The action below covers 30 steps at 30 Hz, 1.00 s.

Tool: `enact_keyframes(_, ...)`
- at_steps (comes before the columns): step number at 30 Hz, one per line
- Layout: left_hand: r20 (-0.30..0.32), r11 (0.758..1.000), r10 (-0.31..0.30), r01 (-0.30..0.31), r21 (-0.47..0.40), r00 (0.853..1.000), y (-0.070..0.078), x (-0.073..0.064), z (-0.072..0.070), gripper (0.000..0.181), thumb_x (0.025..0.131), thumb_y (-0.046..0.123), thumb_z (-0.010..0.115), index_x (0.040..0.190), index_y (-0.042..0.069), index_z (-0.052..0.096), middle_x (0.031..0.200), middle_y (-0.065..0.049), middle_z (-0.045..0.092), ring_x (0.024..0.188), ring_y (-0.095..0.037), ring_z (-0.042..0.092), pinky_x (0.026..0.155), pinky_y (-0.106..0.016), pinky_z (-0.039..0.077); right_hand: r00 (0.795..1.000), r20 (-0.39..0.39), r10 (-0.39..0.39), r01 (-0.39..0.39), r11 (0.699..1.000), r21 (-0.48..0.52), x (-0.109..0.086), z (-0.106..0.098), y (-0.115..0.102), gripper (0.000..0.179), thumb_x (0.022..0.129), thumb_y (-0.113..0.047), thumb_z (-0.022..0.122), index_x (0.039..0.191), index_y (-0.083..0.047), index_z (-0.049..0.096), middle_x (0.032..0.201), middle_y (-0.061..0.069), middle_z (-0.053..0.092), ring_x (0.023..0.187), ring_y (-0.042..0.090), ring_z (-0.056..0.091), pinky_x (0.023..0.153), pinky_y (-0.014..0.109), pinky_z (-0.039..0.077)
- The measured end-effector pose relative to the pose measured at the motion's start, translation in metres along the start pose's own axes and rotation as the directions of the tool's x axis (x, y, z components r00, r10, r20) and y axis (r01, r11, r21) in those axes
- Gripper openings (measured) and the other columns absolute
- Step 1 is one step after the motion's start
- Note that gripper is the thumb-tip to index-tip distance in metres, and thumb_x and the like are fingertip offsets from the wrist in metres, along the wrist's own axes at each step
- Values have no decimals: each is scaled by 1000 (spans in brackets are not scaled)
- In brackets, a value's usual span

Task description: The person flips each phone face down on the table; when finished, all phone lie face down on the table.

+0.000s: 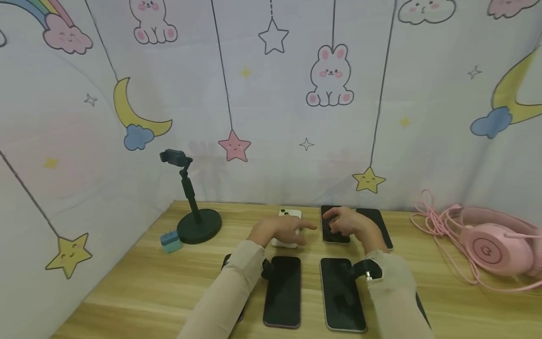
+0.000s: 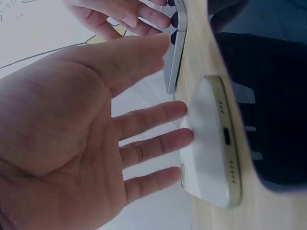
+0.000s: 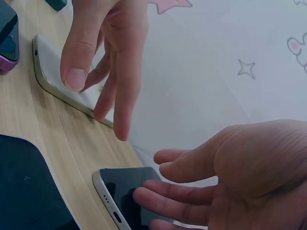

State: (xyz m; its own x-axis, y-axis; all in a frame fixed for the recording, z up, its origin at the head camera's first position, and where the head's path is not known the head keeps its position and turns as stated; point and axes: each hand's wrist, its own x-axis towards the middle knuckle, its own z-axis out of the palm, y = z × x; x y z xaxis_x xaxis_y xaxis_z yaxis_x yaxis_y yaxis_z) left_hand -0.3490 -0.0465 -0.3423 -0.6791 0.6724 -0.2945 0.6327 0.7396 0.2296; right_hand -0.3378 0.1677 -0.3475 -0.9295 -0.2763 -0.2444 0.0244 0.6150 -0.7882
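Observation:
My left hand (image 1: 288, 229) hovers over a white phone (image 2: 206, 143) that lies back up on the table, its camera lenses at the far end. The fingers are outstretched and loosely spread, their tips at or just above the phone's back; contact is unclear. My right hand (image 1: 348, 221) is above a phone with a dark screen (image 1: 338, 238), fingers loosely bent. In the right wrist view its fingertips (image 3: 144, 194) are close over the glass, and I cannot tell whether they touch. Neither hand grips anything.
Two dark-screened phones, one left (image 1: 282, 292) and one right (image 1: 340, 294), lie nearer me. Another dark phone (image 1: 378, 219) is at the back right. Phones show partly beneath both forearms. A black stand (image 1: 199, 226), small blue block (image 1: 171, 241) and pink headphones (image 1: 495, 247) flank them.

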Motion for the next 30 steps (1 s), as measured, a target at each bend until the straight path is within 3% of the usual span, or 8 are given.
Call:
enact_keyframes(4,29,1000,-27,27,-3,999,5,7,-4,55,103,31,57,155,26,39,156,-1,42,141,-21,41,112,-40,35,1000,-4,-4,4,1000,-19,-2,-5,3,45,93,7,49,138,8,48,132,31,53,92,23,59,65,28,43)
enact_keyframes(11,60,994,-106,107,-13,993,10,8,-8,56,103,36,56,155,29,38,157,0,40,142,-24,39,113,-45,34,1000,-21,8,-8,1000,-4,0,-5,9,44,95,6,49,138,5,51,125,25,57,79,22,51,59,25,36)
enact_keyframes(16,66,988,-151,153,-21,986,15,11,-8,57,102,37,57,155,30,39,157,0,40,143,-24,38,113,-45,33,1000,-19,17,-17,1000,-17,-4,-8,8,45,95,5,46,140,5,49,129,27,55,90,27,56,61,26,38)
enact_keyframes(20,75,990,-138,139,2,988,20,14,-10,57,102,38,56,156,30,37,158,-1,39,143,-24,39,112,-45,35,999,-22,26,-27,999,-31,-5,-10,7,46,96,5,45,141,5,48,131,28,54,94,27,57,62,26,39)
enact_keyframes(30,114,997,-69,73,-34,991,41,27,-13,63,102,40,56,158,22,34,161,-4,33,146,-23,33,114,-43,32,997,-67,43,-51,992,-116,-2,-11,9,49,89,7,48,138,3,53,110,19,64,65,15,45,58,25,38)
